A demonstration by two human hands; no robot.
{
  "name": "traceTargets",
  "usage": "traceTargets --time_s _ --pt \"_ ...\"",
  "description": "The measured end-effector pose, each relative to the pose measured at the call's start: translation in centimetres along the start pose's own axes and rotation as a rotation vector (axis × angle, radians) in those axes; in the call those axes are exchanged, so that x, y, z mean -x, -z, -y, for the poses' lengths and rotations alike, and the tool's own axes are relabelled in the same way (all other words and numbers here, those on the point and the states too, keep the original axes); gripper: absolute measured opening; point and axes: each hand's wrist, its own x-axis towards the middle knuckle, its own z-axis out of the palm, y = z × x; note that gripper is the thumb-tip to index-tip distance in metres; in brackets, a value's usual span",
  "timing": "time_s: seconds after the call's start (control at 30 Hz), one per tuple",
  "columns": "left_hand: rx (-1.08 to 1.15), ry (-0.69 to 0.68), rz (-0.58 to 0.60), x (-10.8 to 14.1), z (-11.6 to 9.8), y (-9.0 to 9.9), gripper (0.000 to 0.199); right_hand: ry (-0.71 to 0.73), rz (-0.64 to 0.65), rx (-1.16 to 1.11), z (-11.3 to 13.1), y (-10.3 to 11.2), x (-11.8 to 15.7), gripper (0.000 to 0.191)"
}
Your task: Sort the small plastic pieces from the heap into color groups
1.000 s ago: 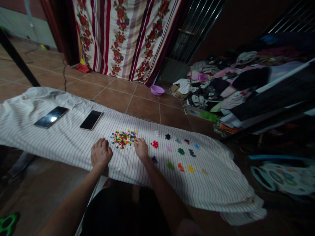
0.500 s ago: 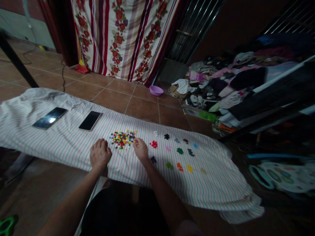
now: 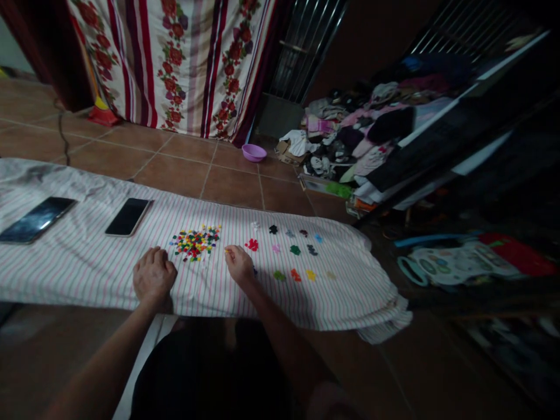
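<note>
A heap of tiny multicoloured pieces (image 3: 195,242) lies on a striped cloth (image 3: 87,274). My left hand (image 3: 154,274) rests just left of the heap, back up, its fingers bunched. My right hand (image 3: 239,263) sits at the heap's right side, with the fingertips drawn together at its edge. Whatever they may hold is too small to see. Small single-colour clusters spread to the right, among them a red cluster (image 3: 251,245), a black cluster (image 3: 273,229) and a green cluster (image 3: 294,249). Farther left lie a black smartphone (image 3: 128,217) and a larger dark phone (image 3: 37,219).
Beyond the cloth is a tiled floor with a lilac plastic bowl (image 3: 254,153). A floral striped curtain (image 3: 175,64) hangs behind it. A heap of clothes (image 3: 345,140) lies at right, and a plastic baby toy (image 3: 455,262) sits lower right.
The whole scene has shifted left and up in view as my head turned right. Both hands stay beside the heap, and no piece has visibly moved.
</note>
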Motion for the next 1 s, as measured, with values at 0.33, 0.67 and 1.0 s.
traceTargets --time_s 0.33,0.67,1.0 --pt "-0.029 0.017 0.031 0.0 -0.5 0.7 0.031 -0.072 -0.138 0.015 -3.7 4.8 5.0 0.027" --pt "-0.002 0.016 0.038 0.0 -1.1 1.5 0.033 -0.216 -0.363 -0.044 -8.8 8.9 8.2 0.032" --pt "0.021 0.045 0.045 0.0 -1.4 1.6 0.031 -0.405 -0.504 -0.013 -13.2 11.8 10.1 0.038"
